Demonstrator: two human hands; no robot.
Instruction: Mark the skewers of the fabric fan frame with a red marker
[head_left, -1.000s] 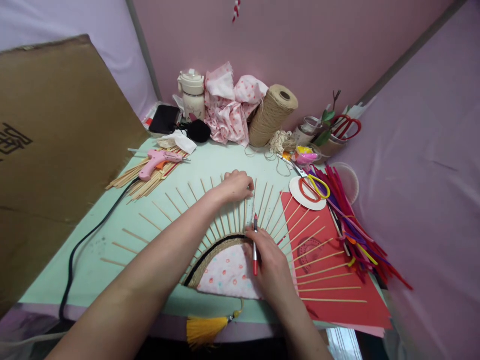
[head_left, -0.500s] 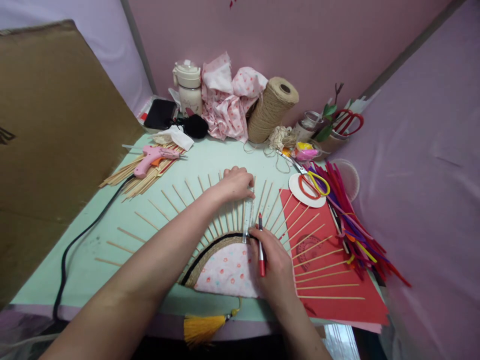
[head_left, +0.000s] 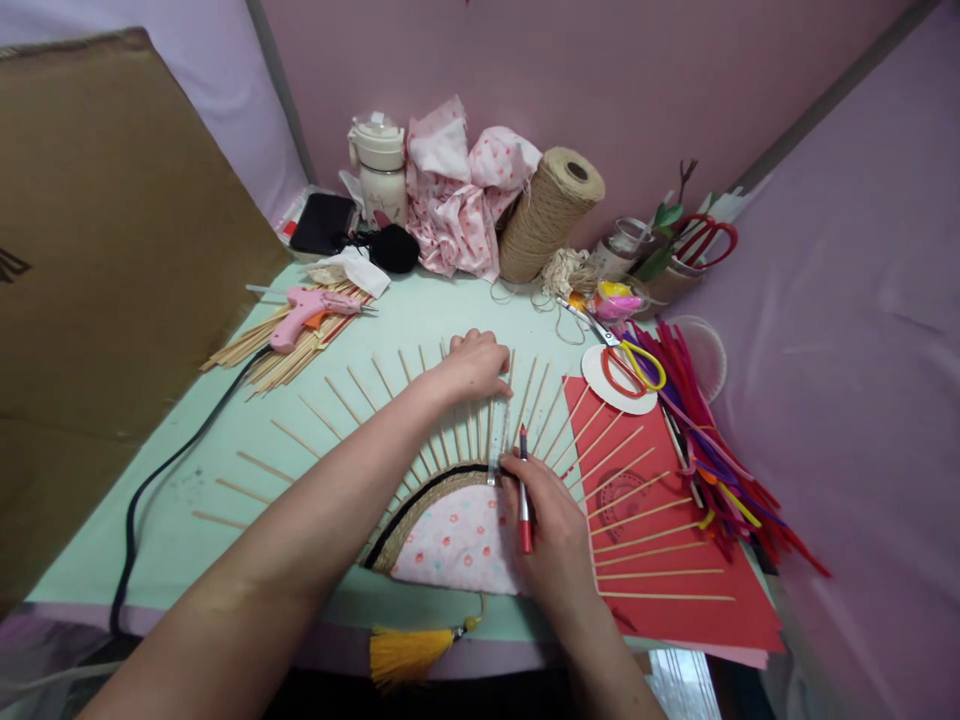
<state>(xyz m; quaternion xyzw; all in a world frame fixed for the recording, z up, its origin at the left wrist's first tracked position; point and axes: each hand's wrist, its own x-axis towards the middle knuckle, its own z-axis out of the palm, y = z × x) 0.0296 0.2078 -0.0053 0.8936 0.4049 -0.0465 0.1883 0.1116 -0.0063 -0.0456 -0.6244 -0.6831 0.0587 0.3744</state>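
A half-round fan lies on the table, its flowered cloth edged with twine and a black band. Thin wooden sticks spread outward from its curved edge. Along one upper stick lies a clear ruler. My left hand is closed on the ruler's far end. At its near end, beside the black band, are the fingertips of my right hand. A red pencil is held in that hand, pointing up and away. From the fan's straight edge hangs a yellow tassel.
Red paper lies under the right-hand sticks. Scissors rest on a white disc near pipe cleaners. A pink glue gun sits on loose sticks, its cord running left. Behind stand a twine spool, flowered cloth and a bottle.
The view has shifted very slightly. Both hands, the ruler and the pencil keep the same places on the fan.
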